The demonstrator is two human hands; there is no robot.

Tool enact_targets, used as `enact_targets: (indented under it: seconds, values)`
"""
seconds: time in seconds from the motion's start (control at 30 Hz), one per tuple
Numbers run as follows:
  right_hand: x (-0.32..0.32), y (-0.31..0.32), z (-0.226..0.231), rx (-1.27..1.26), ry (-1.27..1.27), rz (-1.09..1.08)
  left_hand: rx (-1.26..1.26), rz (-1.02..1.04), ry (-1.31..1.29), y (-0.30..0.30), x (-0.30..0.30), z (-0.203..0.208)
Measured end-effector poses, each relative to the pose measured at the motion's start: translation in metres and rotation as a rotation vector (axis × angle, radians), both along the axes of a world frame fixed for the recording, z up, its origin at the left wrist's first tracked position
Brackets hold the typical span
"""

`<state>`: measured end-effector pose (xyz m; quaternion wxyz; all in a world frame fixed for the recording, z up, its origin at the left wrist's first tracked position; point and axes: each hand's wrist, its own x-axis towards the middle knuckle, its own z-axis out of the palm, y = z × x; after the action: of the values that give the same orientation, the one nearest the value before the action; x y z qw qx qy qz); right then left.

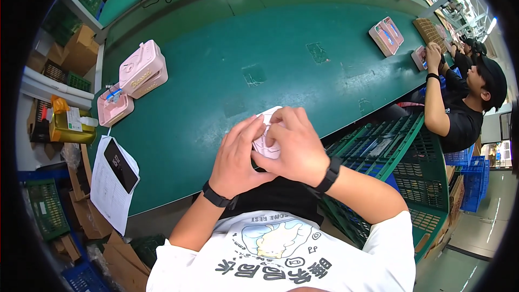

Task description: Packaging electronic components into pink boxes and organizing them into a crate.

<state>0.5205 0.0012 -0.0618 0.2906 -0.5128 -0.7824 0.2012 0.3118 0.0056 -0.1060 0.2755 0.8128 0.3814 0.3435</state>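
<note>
Pale pink shows between two bare hands, at the centre of the dial from where I stand, twelve being straight ahead across the table (200, 70). From the head view, that pink piece (268, 148) sits at the table's near edge, mostly covered, so its full shape I cannot tell. The left hand (233, 157) grips it from the nine o'clock side, fingers bent over it. The right hand (298, 143) closes on it from three, its fingers curled down onto the top. A black band circles each wrist.

Towards ten o'clock, pink boxes (145, 70) are stacked on the green surface; just beside them, nearer nine, an open box (114, 112) has something blue inside, too small to make out. Between eight and nine a dark phone (121, 165) lies on a paper sheet (108, 203), and a yellow tin (72, 128) stands past the table's edge at nine.

Between one and two, another open pink container (386, 37) shows blue items in it. A woven basket (428, 30) is at two. Close by it, a co-worker (462, 108) in black has a hand at a small pink tub (418, 58). Green crates (386, 157) lean at three, with blue bins (474, 184) beyond.
</note>
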Motion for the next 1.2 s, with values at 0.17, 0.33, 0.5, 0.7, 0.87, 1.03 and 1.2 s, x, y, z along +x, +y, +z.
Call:
enact_targets:
  seconds: [0.17, 0.33, 0.5, 0.7, 0.87, 1.03, 1.2]
  values:
    - [-0.004, 0.001, -0.009, 0.045, 0.029, -0.054, 0.025, 0.007, -0.017, 0.0, 0.0, -0.001]
    - [0.026, 0.014, -0.002, -0.032, 0.054, 0.024, 0.063, -0.062, 0.048, 0.002, -0.009, 0.009]
    - [0.047, 0.029, -0.009, -0.087, 0.074, 0.123, 0.124, -0.09, 0.216, 0.005, -0.014, 0.026]
    - [0.054, 0.032, -0.006, -0.039, 0.061, 0.177, 0.149, -0.182, 0.335, 0.018, -0.017, 0.038]
    - [0.047, 0.034, -0.001, -0.027, 0.004, 0.129, 0.191, -0.186, 0.422, 0.019, -0.007, 0.051]
    - [0.056, 0.036, -0.005, -0.05, 0.016, 0.134, 0.248, -0.227, 0.5, 0.023, -0.001, 0.051]
    - [0.102, 0.045, -0.014, 0.03, 0.106, 0.156, 0.24, -0.314, 0.393, 0.045, 0.031, 0.051]
